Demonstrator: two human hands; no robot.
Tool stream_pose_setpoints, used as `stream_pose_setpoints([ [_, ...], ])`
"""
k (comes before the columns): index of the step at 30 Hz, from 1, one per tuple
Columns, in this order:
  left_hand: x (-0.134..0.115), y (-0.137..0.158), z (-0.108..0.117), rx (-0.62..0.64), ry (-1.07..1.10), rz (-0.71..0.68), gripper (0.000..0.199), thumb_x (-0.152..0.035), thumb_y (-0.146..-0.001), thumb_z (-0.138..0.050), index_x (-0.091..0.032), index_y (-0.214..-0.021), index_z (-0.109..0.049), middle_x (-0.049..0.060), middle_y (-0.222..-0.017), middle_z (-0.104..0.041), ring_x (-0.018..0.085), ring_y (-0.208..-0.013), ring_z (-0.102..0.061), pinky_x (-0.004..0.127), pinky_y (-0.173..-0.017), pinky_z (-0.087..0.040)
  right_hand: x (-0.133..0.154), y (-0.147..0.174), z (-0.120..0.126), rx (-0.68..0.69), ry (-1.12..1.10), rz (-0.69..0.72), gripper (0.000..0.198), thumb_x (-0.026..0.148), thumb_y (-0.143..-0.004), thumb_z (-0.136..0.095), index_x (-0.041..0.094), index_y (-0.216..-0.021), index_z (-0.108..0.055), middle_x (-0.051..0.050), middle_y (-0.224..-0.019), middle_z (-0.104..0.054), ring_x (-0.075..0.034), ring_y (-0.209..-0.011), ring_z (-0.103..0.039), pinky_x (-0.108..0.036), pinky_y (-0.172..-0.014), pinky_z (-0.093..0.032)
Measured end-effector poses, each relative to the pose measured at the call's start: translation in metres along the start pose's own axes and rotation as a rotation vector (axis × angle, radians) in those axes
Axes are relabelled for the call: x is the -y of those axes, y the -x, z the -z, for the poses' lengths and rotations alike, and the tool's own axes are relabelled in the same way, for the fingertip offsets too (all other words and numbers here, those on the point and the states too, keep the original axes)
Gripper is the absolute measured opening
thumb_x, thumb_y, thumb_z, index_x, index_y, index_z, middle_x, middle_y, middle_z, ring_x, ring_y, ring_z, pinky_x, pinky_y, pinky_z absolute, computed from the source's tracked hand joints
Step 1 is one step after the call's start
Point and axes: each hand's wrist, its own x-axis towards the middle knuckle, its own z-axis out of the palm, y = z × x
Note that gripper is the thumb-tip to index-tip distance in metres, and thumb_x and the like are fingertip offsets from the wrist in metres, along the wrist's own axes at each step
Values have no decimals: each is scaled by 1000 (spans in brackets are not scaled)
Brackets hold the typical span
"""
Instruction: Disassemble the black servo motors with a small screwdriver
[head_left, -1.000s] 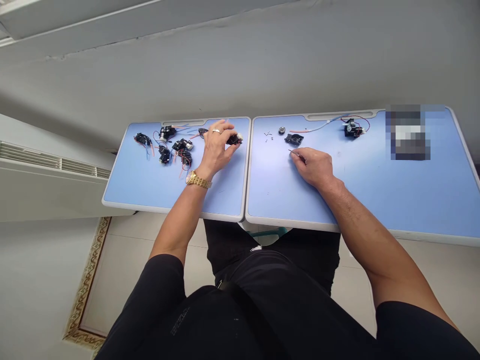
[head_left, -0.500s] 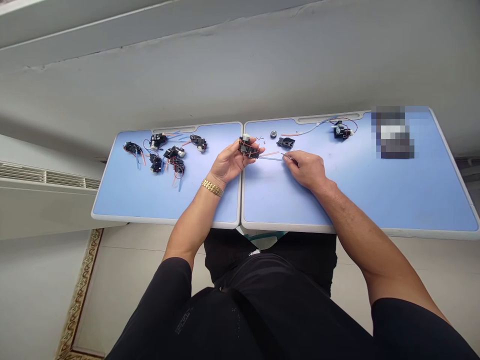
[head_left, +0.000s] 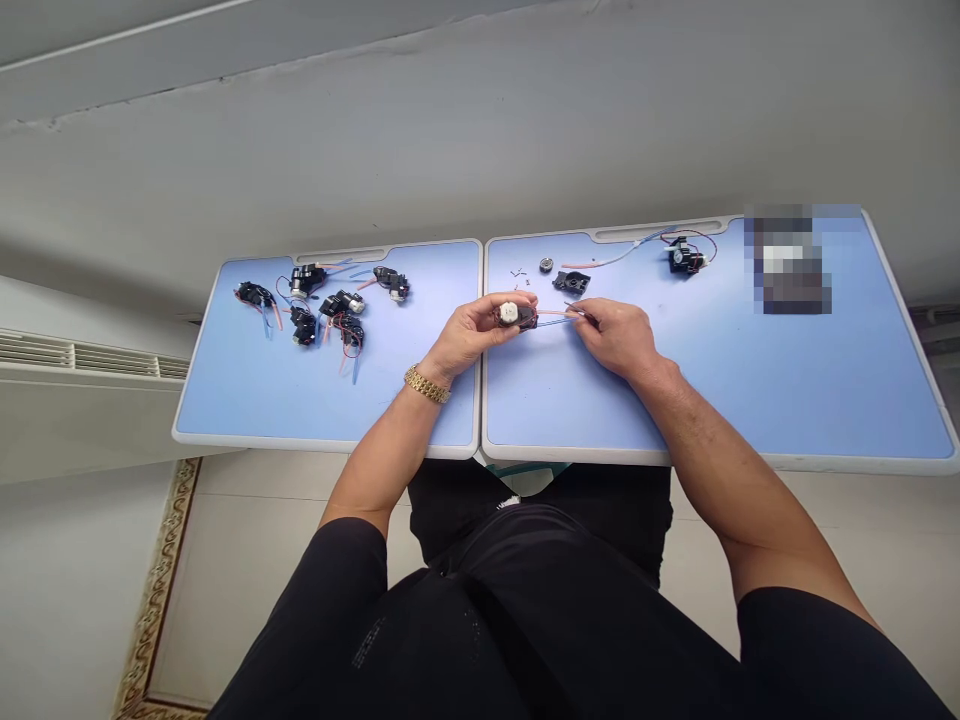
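Note:
My left hand (head_left: 480, 330) is closed around a small black motor unit (head_left: 527, 317) with a round white end facing up. A pink tube (head_left: 553, 312) and a blue tube (head_left: 556, 321) run from the unit to the right. Their far ends meet the fingertips of my right hand (head_left: 616, 338). That hand is closed on a thin dark tool (head_left: 590, 317), largely hidden by the fingers, so its kind is unclear. Just beyond it lies a black plastic housing part (head_left: 571, 282), with a small round dark part (head_left: 546, 265) and several tiny screws (head_left: 519, 272) to its left.
Several similar black motor units (head_left: 341, 305) with wires and tubes lie on the left table (head_left: 247, 410). Another unit (head_left: 684, 257) with a long tube lies on the right table (head_left: 750, 400), near a blurred dark object (head_left: 791, 265). A seam divides the tables.
My left hand has turned the motor unit so its white end faces up, and brought it slightly right and lower. The right hand has barely moved.

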Motion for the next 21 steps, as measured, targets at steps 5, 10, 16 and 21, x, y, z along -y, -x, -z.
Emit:
stream_pose_setpoints([
  [5,-1,-1,-2,3,-101,-32,41,-57,-105,-77,-29,-134,-77,12,-156,-72,30,-150,-68,53,-125,-60,-1,0,6,0,-88,-22,31,31,-96,-59,25,-112,-85,-7,-88,-82,-27,-80,-73,-38,-78,-53],
  [10,2,-2,-2,33,-99,-107,40,-59,-105,-75,-29,-131,-77,13,-155,-72,31,-151,-67,55,-124,-61,0,0,10,-7,-134,-41,29,25,-91,-60,24,-105,-85,-6,-86,-81,-25,-76,-71,-38,-78,-54],
  [16,1,-1,-3,54,43,21,56,-68,-96,-84,-27,-132,-76,15,-157,-71,34,-147,-70,56,-124,-61,3,-1,13,-16,-176,-82,31,27,-93,-58,25,-104,-87,-4,-78,-78,-24,-70,-68,-38,-75,-53],
  [21,0,0,-2,142,196,98,59,-61,-92,-91,-23,-134,-76,18,-152,-73,34,-138,-76,52,-118,-64,2,0,14,-13,-197,-67,33,27,-94,-58,23,-106,-88,-5,-79,-80,-24,-72,-70,-37,-76,-54],
])
